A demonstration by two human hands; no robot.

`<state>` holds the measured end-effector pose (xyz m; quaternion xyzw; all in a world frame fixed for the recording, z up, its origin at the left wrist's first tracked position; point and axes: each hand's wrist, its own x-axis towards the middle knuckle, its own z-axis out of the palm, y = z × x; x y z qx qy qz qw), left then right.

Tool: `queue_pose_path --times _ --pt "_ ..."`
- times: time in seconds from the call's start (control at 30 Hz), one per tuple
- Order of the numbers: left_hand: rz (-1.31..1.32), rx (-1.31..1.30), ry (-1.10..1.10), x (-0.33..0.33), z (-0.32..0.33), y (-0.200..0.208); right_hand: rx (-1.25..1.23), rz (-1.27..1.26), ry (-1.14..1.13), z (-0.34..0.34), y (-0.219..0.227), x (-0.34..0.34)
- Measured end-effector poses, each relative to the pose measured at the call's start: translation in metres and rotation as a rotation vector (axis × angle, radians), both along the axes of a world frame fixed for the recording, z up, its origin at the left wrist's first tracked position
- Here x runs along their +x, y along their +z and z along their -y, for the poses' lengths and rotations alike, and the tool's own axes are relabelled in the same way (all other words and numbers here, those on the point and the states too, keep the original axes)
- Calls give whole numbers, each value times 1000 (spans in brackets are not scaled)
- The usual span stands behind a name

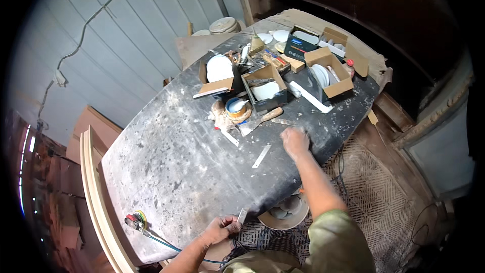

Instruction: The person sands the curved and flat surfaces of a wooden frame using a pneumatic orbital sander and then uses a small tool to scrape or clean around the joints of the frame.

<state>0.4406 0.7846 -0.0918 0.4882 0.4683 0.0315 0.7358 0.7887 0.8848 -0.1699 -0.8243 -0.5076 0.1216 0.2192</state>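
Observation:
Near the table's front edge, my left hand [220, 230] is closed, with a small flat metal strip [242, 216] pinched between thumb and fingers. My right hand [295, 142] reaches over the right part of the table, its fingers curled and slightly blurred; whether they hold anything is hidden. Just beyond its knuckles lies a thin flat strip [284, 122]. To its left are a wooden-handled putty knife [260, 122] and a pale strip with holes [261, 156]. Farther left lies a white strip [230, 137], beside an open tin [236, 106] with something white in it.
Several open cardboard boxes [265, 90] with white discs crowd the far end of the dark, dust-marked table [172, 156]. A round sander [135, 221] with a hose [164, 242] rests at the near left. A bowl of discs [284, 217] sits below the front edge.

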Motion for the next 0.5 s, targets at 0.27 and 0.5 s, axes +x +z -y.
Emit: queue_pose_path --times 0.27,0.5 --pt "-17 -61 158 4 7 -21 -247 -46 10 -49 -22 25" --pt "-157 165 241 31 -17 -17 224 -341 160 38 -7 -50"
